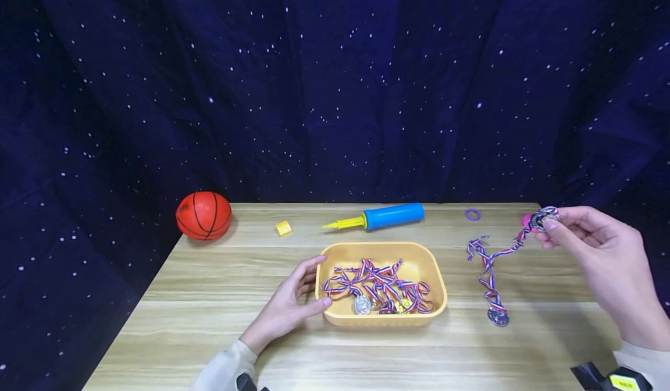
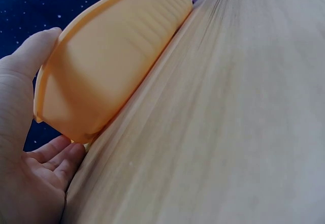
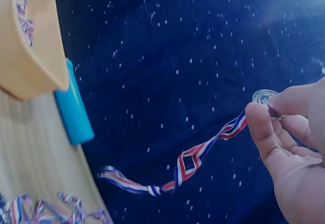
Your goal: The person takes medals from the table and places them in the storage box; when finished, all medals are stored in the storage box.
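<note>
My right hand [image 1: 602, 245] pinches a silver medal [image 3: 264, 97] between thumb and fingers at the right of the table. Its red, white and blue ribbon [image 3: 190, 163] trails off to the left. In the head view this ribbon overlaps the ribbon of a second silver medal [image 1: 498, 316] lying on the wood. My left hand [image 1: 288, 304] holds the left end of a yellow plastic basket [image 1: 384, 321], thumb at the near rim and fingers around the end wall. Inside the basket are tangled striped ribbons [image 1: 389, 280], a silver medal [image 1: 362, 305] and a gold medal [image 1: 403, 305].
At the table's back left sits a red basketball [image 1: 204, 215], with a small yellow block [image 1: 283, 228] to its right. A blue and yellow hand pump [image 1: 392, 216] lies behind the basket. Further right are a purple ring [image 1: 472, 214] and a pink item [image 1: 526, 219], partly hidden behind the held medal.
</note>
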`<state>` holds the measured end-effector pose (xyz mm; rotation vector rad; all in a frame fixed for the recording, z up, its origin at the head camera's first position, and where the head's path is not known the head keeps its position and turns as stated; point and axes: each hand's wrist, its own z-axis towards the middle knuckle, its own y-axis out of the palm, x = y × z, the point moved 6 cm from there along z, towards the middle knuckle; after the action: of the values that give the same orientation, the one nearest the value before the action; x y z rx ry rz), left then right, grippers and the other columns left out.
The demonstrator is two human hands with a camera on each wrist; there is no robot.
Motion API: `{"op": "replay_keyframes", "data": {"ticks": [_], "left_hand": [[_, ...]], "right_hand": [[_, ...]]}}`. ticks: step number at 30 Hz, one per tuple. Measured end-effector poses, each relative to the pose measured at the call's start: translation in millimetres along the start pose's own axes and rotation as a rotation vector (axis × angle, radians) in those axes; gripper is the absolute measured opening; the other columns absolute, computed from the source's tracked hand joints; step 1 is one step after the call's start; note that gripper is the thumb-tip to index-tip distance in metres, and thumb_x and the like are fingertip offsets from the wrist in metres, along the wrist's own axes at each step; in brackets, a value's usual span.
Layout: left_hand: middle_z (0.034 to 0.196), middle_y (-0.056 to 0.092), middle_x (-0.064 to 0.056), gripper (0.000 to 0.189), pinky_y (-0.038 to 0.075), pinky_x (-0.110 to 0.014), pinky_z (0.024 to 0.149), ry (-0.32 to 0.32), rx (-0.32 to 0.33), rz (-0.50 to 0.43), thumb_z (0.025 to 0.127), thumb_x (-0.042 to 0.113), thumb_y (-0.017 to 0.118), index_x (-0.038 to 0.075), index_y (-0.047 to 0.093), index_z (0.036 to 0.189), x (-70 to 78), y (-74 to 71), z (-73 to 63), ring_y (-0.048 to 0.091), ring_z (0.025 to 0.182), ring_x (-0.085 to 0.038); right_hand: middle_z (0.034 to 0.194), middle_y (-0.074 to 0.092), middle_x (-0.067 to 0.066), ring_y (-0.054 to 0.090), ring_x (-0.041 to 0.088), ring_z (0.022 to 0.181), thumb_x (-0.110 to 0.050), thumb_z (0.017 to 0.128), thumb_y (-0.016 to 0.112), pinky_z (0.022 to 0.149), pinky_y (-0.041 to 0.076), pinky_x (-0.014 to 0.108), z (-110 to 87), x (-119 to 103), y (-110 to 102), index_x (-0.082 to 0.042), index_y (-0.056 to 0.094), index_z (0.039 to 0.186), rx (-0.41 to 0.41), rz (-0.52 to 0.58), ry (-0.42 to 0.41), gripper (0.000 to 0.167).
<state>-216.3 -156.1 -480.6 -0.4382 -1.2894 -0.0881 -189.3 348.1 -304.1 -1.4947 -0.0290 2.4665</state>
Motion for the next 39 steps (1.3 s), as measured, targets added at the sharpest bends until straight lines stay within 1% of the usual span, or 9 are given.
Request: {"op": "replay_keyframes", "data": {"ticks": [4,8,14,17,24,27,31,36,39], "left_hand": [[0.162,0.056,-0.018,0.086,0.048,-0.034,0.123,-0.006,0.000,0.003,0.097,0.018,0.088,0.025,0.043,0.169,-1.5,-0.4,-0.6,0.055,0.147,-0.039],[0.162,0.056,-0.017,0.086,0.048,-0.033,0.123,-0.010,0.001,0.006,0.097,0.018,0.088,0.026,0.043,0.169,-2.0,-0.6,-1.0,0.055,0.147,-0.038],[0.163,0.056,-0.015,0.086,0.048,-0.033,0.123,-0.016,0.006,0.013,0.097,0.020,0.089,0.027,0.043,0.169,-2.3,-1.3,-0.8,0.056,0.147,-0.034],[0.162,0.056,-0.014,0.087,0.048,-0.032,0.123,-0.021,0.005,0.013,0.096,0.020,0.089,0.028,0.043,0.169,-2.3,-1.2,-0.7,0.056,0.147,-0.033],[0.162,0.056,-0.015,0.087,0.048,-0.032,0.123,-0.019,0.002,0.013,0.096,0.021,0.089,0.028,0.042,0.169,-0.8,-0.3,-0.2,0.056,0.147,-0.034],[0.162,0.056,-0.014,0.087,0.048,-0.032,0.123,-0.018,0.003,0.014,0.096,0.021,0.089,0.029,0.043,0.169,-1.0,-0.6,0.0,0.056,0.147,-0.033],[0.161,0.057,-0.013,0.086,0.048,-0.032,0.123,-0.018,0.006,0.014,0.096,0.021,0.089,0.029,0.043,0.169,-1.9,-0.9,0.6,0.056,0.147,-0.033],[0.161,0.057,-0.015,0.086,0.048,-0.033,0.123,-0.019,0.003,0.014,0.096,0.020,0.089,0.028,0.043,0.169,-2.7,-0.6,1.0,0.056,0.146,-0.034],[0.160,0.057,-0.017,0.086,0.048,-0.035,0.123,-0.008,0.002,0.013,0.097,0.019,0.088,0.026,0.043,0.169,-2.6,-0.4,0.7,0.056,0.146,-0.036]], "right_hand": [[0.093,0.083,0.005,0.080,0.011,0.079,0.003,0.102,0.077,0.075,0.062,0.016,6.3,-13,16,0.011,0.072,0.117,-0.036,-0.032,-0.032,0.017],[0.092,0.082,0.005,0.079,0.012,0.080,0.001,0.103,0.077,0.077,0.062,0.016,10.6,-24,36,0.011,0.072,0.117,-0.077,-0.034,-0.046,0.018],[0.095,0.082,0.009,0.079,0.014,0.079,0.008,0.102,0.075,0.074,0.065,0.021,17.8,-33,69,0.013,0.072,0.115,-0.154,0.085,-0.095,0.015],[0.096,0.081,0.011,0.080,0.014,0.079,0.009,0.102,0.074,0.074,0.066,0.023,18.8,-36,86,0.013,0.072,0.114,-0.195,0.088,-0.119,0.013],[0.096,0.081,0.012,0.079,0.016,0.078,0.006,0.103,0.075,0.074,0.066,0.024,18.3,-35,117,0.009,0.073,0.115,-0.248,0.085,-0.098,0.013],[0.093,0.080,0.008,0.076,0.015,0.076,0.006,0.103,0.075,0.067,0.062,0.021,17.8,-34,130,0.007,0.074,0.115,-0.267,0.069,-0.102,0.012],[0.094,0.079,0.005,0.074,0.014,0.074,0.006,0.103,0.074,0.065,0.062,0.022,17.5,-31,149,0.008,0.074,0.114,-0.301,0.070,-0.107,0.011],[0.095,0.079,0.011,0.075,0.015,0.074,0.006,0.103,0.074,0.071,0.066,0.026,15.2,-25,173,0.008,0.074,0.112,-0.354,0.079,-0.095,0.009],[0.097,0.080,0.015,0.078,0.017,0.079,0.005,0.103,0.074,0.075,0.068,0.029,12.1,-20,188,0.007,0.074,0.111,-0.404,0.089,-0.064,0.008]]}}
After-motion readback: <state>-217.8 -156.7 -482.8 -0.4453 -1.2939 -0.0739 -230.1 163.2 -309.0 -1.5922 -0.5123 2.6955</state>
